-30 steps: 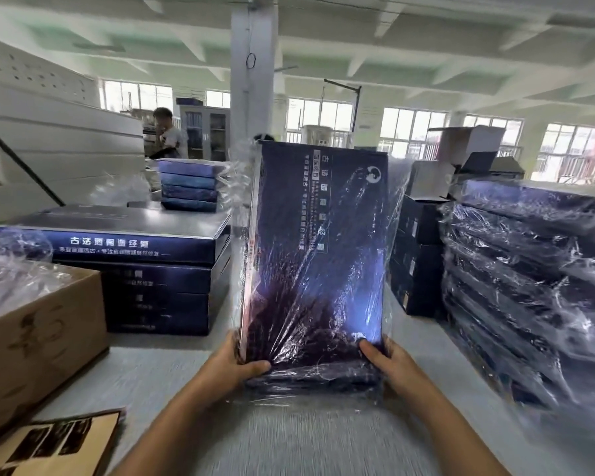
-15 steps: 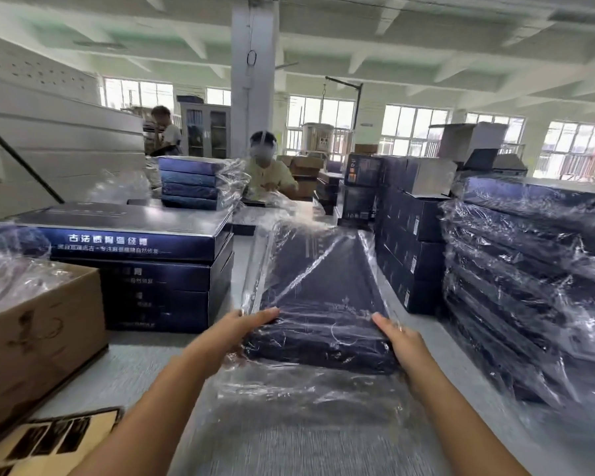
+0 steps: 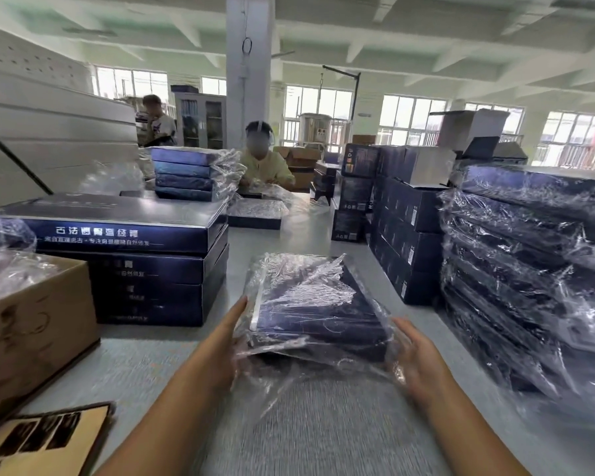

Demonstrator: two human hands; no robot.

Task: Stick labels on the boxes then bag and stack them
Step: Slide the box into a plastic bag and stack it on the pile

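Dark blue flat box point(image 3: 318, 321) inside a clear, crinkled plastic bag point(image 3: 299, 269), lying flat on grey table, near end slightly raised, loose bag mouth trailing toward the camera. Stack of 4 unbagged blue boxes point(image 3: 145, 266) to its left; tall stack of bagged boxes point(image 3: 529, 269) at right.

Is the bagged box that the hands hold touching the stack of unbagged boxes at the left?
Apart. The head view shows a strip of bare grey table between the bagged box and the stack of unbagged boxes.
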